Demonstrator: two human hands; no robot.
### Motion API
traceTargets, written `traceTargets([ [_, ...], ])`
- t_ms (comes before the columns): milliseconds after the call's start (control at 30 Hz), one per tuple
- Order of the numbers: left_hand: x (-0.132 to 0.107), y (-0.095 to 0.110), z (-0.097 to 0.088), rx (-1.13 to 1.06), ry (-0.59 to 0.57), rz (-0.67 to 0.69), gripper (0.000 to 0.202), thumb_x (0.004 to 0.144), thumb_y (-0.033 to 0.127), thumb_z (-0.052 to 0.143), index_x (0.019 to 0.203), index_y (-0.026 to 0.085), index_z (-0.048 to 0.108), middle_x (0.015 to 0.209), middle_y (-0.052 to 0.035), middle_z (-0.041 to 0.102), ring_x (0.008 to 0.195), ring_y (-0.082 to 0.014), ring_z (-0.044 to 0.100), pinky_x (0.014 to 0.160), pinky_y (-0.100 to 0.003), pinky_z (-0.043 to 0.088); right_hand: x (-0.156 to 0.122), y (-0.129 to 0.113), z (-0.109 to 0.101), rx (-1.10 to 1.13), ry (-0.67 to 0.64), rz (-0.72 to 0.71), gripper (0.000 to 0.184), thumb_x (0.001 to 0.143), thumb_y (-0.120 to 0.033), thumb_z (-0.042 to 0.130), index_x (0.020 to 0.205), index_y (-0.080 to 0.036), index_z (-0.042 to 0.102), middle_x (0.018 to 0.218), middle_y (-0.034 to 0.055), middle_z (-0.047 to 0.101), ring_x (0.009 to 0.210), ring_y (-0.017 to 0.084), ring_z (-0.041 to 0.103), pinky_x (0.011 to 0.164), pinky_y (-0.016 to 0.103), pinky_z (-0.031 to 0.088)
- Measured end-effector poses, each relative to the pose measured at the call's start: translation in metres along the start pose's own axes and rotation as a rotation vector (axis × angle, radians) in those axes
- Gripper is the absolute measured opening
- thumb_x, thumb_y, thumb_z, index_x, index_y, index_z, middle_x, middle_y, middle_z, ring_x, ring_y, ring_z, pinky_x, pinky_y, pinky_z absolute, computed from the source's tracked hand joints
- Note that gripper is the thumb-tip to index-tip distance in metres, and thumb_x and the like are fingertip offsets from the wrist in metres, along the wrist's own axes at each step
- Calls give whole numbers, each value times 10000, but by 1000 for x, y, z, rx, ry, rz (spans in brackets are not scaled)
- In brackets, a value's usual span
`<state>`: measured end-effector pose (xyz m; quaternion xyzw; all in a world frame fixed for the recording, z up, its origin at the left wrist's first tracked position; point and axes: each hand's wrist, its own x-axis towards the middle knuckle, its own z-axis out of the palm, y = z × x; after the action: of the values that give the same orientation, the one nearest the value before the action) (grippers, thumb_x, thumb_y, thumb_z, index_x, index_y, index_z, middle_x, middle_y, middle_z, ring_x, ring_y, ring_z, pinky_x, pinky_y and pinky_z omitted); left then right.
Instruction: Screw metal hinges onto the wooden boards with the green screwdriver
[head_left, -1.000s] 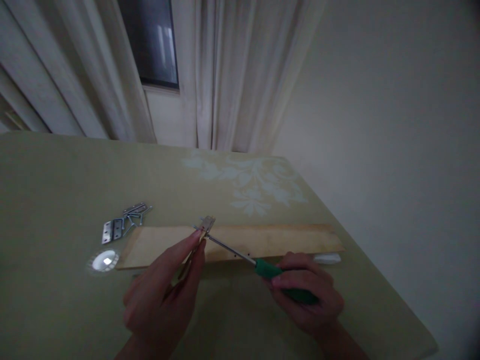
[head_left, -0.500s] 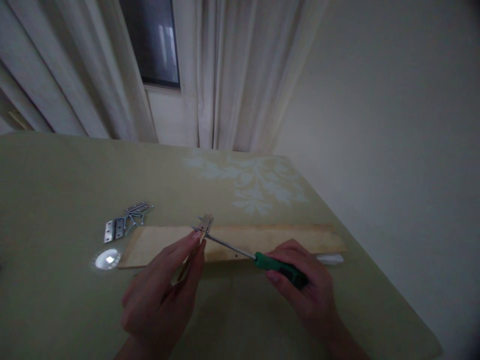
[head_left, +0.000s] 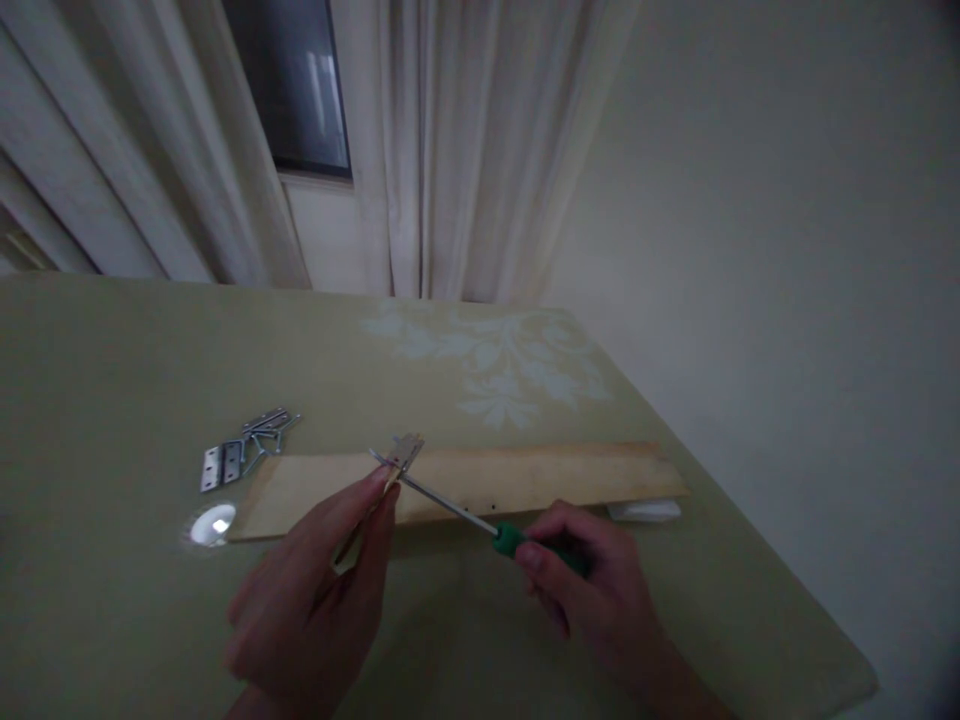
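Note:
My left hand (head_left: 307,600) pinches a small metal hinge (head_left: 403,452) with fingertips, holding it above the near edge of a long wooden board (head_left: 525,475) that lies on the table. My right hand (head_left: 592,600) grips the green handle of a screwdriver (head_left: 480,522). Its thin shaft slants up and left, and its tip meets the hinge at my left fingertips.
Several spare hinges and screws (head_left: 244,450) lie on the yellow-green table (head_left: 112,380), left of the board. A bright round reflection (head_left: 211,523) shows by the board's left end, a small white object (head_left: 645,511) under its right end. Curtains, a dark window and a wall stand behind; the table's edge runs at right.
My right hand slid up the green handle and moved slightly left. The shaft tip has shifted a little left at the hinge. The left hand keeps its pinch.

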<state>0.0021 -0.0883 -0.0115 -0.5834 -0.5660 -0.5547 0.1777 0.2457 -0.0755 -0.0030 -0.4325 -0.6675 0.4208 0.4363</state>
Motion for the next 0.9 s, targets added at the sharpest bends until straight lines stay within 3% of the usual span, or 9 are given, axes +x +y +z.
traceTargets([
  [67,0,-1,1,-9,4,20,178,1023,159,793,1161,271,812,1018,-4,906,821,-222,883,752,-334,733,3,1,1,86,-101,123,458,1076,-605,679,875,-196,728,582,-32,670,349,99,541,318,183,415],
  [100,0,-1,2,0,1,19,181,1020,169,801,1170,270,812,1023,-2,906,814,-221,882,737,-325,729,4,2,1,34,-86,86,433,1058,-609,706,929,-197,743,634,-18,707,396,111,597,354,190,465],
  [233,-1,-1,7,25,-45,-8,144,1048,241,785,1189,268,797,1029,-2,906,787,-216,878,714,-316,718,3,2,3,-493,239,-457,257,987,-433,857,1091,-227,744,859,35,818,702,173,798,631,235,648],
  [333,-2,-1,8,-5,-65,-7,126,1074,250,746,1189,269,796,1045,-16,906,836,-227,885,761,-335,730,-1,4,6,-748,340,-741,72,1067,-250,758,1128,-212,764,885,58,859,737,177,834,684,239,659],
  [400,-2,-1,8,-11,-68,-22,124,1079,256,737,1182,272,804,1043,-27,905,846,-238,885,769,-353,733,-4,6,9,-653,322,-682,92,1061,-277,780,1122,-207,775,873,53,859,704,172,826,643,234,648],
  [567,-2,-6,8,-62,-74,-42,135,1079,247,725,1188,271,801,1066,-33,905,882,-231,884,833,-355,727,-3,10,20,114,14,43,389,979,-563,840,864,-207,735,625,-41,691,442,114,643,388,183,496],
  [633,-1,-8,10,-73,-107,-53,134,1078,278,730,1195,269,794,1069,-32,904,884,-228,883,828,-336,722,-1,10,21,203,-57,160,432,983,-610,811,872,-197,750,633,-28,696,470,123,664,405,186,504],
  [700,0,-12,14,-83,-140,-68,156,1077,315,729,1213,261,781,1088,-43,900,897,-233,882,806,-322,719,1,10,19,89,-34,80,411,1020,-590,771,908,-194,784,652,-10,728,527,133,704,465,189,530],
  [900,2,-26,20,-53,-91,-88,153,1056,334,707,1163,236,757,1058,-71,882,890,-259,881,740,-338,721,9,14,10,-467,186,-517,206,1094,-391,737,1138,-198,794,897,45,841,740,169,800,685,249,635],
])
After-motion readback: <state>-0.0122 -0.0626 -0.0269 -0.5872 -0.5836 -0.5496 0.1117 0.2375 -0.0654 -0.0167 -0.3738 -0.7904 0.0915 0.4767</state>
